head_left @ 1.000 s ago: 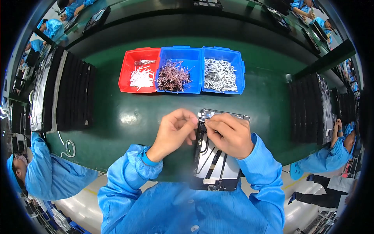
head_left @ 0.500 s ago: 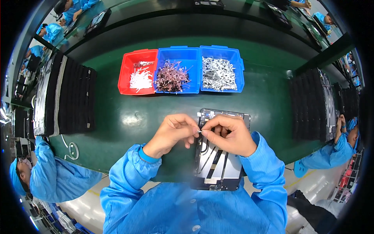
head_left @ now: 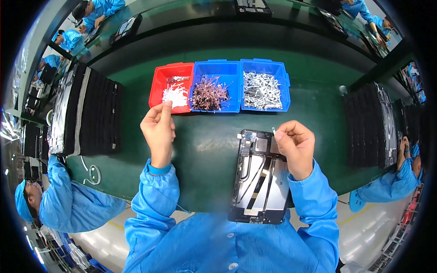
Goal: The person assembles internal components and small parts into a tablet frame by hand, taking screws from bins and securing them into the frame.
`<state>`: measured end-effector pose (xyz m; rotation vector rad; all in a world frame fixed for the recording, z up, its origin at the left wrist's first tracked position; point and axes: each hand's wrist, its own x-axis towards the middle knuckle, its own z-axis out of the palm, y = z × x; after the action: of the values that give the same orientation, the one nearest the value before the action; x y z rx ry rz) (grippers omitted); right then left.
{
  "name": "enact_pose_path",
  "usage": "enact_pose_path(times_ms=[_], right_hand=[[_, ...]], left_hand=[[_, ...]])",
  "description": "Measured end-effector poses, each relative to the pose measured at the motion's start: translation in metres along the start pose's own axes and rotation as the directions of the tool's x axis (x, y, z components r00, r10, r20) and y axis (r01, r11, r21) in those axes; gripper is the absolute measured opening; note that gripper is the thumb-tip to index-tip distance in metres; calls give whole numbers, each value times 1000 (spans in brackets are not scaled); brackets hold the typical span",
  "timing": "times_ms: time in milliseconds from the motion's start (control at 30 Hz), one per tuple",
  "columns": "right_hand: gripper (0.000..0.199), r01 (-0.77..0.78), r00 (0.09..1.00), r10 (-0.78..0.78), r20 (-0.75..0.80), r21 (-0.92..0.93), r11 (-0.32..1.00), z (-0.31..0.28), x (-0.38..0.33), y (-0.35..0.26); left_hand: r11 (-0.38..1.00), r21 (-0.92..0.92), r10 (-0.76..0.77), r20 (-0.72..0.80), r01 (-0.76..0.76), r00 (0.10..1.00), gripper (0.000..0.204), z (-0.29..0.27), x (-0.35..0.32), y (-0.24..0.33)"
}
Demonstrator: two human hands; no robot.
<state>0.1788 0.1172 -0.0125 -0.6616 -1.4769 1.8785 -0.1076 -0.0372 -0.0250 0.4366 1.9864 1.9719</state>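
Note:
My left hand (head_left: 159, 129) is at the front wall of the red bin (head_left: 157, 91), its thumb and forefinger pinched together by the loose white strips (head_left: 175, 94). Whatever that pinch may hold blends into the pile. Above the upper right of an opened tablet (head_left: 257, 182), my right hand (head_left: 297, 145) grips a small white strip (head_left: 274, 130) between thumb and fingertip. The tablet lies on the green table with its inner boards, dark ribbon cables and pale panels exposed.
Beside the red bin stand one blue bin (head_left: 216, 68) of brownish thin-wired parts and another blue bin (head_left: 287, 93) of white and black pieces. Stacks of black trays (head_left: 98, 113) flank the table left and right. A dark shelf (head_left: 205, 38) crosses behind; co-workers sit at both sides.
My hands have parted from their meeting point over the tablet. The left has gone up and left to the red bin; the right has moved right, with the white strip in its fingertips.

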Motion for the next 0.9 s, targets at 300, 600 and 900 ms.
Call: enact_pose_path(times_ms=[300, 600, 900], right_hand=[[2, 26, 996, -22, -90, 41, 999, -17, -14, 0], [7, 212, 971, -231, -67, -222, 952, -30, -89, 27], [5, 166, 974, -176, -145, -75, 983, -29, -93, 40]], left_hand=[[990, 143, -61, 341, 12, 938, 23, 17, -62, 16], [861, 416, -506, 764, 293, 400, 67, -2, -140, 36], [700, 355, -597, 768, 620, 234, 46, 55, -149, 36]])
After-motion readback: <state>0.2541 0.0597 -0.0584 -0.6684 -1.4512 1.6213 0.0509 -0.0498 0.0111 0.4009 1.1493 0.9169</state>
